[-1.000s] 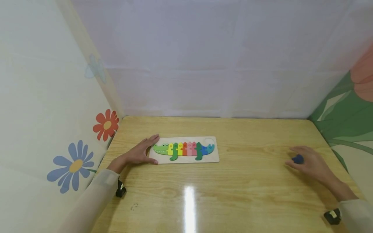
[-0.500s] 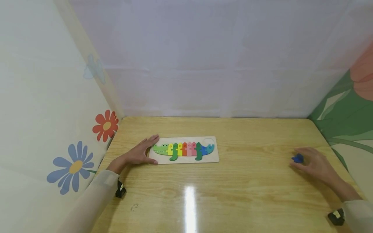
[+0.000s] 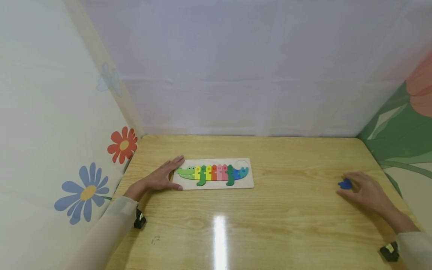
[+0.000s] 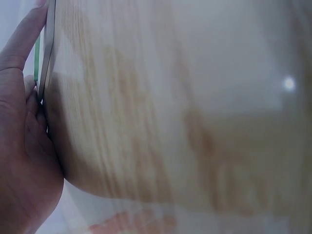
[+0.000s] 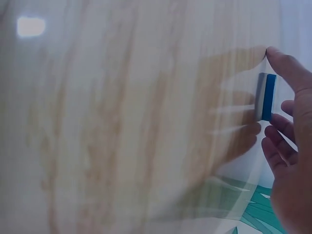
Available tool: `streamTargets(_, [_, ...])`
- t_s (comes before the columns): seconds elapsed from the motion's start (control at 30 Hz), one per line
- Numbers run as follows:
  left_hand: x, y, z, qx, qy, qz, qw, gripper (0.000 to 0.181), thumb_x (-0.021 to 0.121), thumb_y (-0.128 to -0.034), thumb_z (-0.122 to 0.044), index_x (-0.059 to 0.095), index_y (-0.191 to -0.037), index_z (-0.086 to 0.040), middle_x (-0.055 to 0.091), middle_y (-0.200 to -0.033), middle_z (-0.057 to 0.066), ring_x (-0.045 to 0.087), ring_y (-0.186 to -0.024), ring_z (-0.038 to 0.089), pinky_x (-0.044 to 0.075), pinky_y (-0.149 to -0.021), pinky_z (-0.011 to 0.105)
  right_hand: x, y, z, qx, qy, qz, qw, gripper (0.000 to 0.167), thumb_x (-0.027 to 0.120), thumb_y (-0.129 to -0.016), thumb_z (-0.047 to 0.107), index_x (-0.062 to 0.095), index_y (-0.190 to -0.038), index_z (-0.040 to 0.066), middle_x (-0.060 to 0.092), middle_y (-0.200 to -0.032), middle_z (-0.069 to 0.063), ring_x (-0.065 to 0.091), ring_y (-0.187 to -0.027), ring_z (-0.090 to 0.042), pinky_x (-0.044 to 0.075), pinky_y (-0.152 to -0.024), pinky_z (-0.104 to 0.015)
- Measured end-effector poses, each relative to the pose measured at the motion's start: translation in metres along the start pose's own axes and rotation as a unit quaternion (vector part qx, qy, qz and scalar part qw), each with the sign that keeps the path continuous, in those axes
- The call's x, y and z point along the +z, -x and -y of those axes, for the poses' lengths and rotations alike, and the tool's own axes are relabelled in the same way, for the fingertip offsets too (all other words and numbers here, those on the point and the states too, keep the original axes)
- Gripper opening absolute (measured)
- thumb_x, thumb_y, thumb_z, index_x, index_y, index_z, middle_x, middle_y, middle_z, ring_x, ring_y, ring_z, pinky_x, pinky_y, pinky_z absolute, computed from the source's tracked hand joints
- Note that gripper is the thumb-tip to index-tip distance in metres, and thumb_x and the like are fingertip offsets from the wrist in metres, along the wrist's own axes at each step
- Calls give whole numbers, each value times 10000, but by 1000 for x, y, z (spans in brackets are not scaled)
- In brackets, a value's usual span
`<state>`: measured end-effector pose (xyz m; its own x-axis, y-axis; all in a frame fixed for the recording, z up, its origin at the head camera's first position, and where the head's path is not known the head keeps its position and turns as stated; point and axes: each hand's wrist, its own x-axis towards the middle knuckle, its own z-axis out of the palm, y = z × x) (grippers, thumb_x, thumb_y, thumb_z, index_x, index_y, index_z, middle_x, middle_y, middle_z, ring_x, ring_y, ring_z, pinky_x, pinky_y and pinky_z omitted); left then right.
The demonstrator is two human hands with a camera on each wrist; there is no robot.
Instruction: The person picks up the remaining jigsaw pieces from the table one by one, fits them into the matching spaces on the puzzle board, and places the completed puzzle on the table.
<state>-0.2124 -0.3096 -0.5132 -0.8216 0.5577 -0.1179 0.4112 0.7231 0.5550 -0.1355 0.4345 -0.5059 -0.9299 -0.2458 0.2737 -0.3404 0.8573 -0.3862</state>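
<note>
A crocodile puzzle board (image 3: 189,185) lies flat on the table, its coloured pieces (image 3: 214,172) running from a green head to a blue tail. My left hand (image 3: 162,176) spans its left end, with fingers at the upper corner and thumb at the lower edge. In the left wrist view, the straight thumb lies along the board's edge. Far to the right, a small blue puzzle piece (image 3: 345,183) with a notched outline lies on the table. My right hand (image 3: 362,189) hovers around it; in the right wrist view the thumb stands apart from the piece (image 5: 265,97), and a finger is close beside it.
The wooden table (image 3: 290,217) reaches back to a pale cloth wall (image 3: 243,75). Flower-printed walls stand left (image 3: 87,191) and right (image 3: 411,131). A small black device (image 3: 389,251) sits at the right wrist, another (image 3: 139,219) at the left.
My right hand has shifted slightly right and its fingers have loosened from the blue puzzle piece, which shows more now. My left hand and the board have stayed put.
</note>
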Motion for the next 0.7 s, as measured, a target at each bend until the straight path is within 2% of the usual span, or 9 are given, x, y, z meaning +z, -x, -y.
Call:
streamTargets(0.3, [-1, 0, -1, 32, -3, 3, 10000, 1177, 882, -840, -492, 203, -1686, -34, 114, -1777, 158, 104, -1634, 387, 50, -1303, 626, 2, -1, -3, 181, 78, 83, 9998, 636, 946, -787, 255, 680, -1238, -105, 651, -1242, -361, 585, -1123, -579, 467, -879, -731])
streamTargets(0.53, [-1, 0, 0, 37, -1, -20, 10000, 1176, 885, -841, -481, 204, -1683, -24, 113, -1776, 168, 109, -1633, 390, 51, -1304, 623, 4, 0, -4, 85, 95, -97, 9999, 586, 948, -776, 212, 699, -1205, -100, 673, -1204, -348, 604, -1099, -562, 477, -863, -710])
streamTargets(0.63, [-1, 0, -1, 50, 12, -15, 10000, 1177, 887, -839, -481, 205, -1683, -23, 115, -1775, 168, 110, -1632, 391, 52, -1303, 626, 6, 2, -5, 33, 163, -189, 9997, 563, 949, -773, 200, 710, -1194, -88, 685, -1195, -327, 622, -1087, -540, 498, -859, -625])
streamTargets(0.7, [0, 0, -1, 48, 5, -11, 10000, 1177, 884, -840, -488, 205, -1684, -27, 115, -1776, 164, 110, -1633, 388, 53, -1303, 627, 6, 2, -6, 7, 209, -233, 9995, 548, 949, -773, 199, 719, -1186, -78, 694, -1189, -312, 633, -1081, -525, 506, -861, -520])
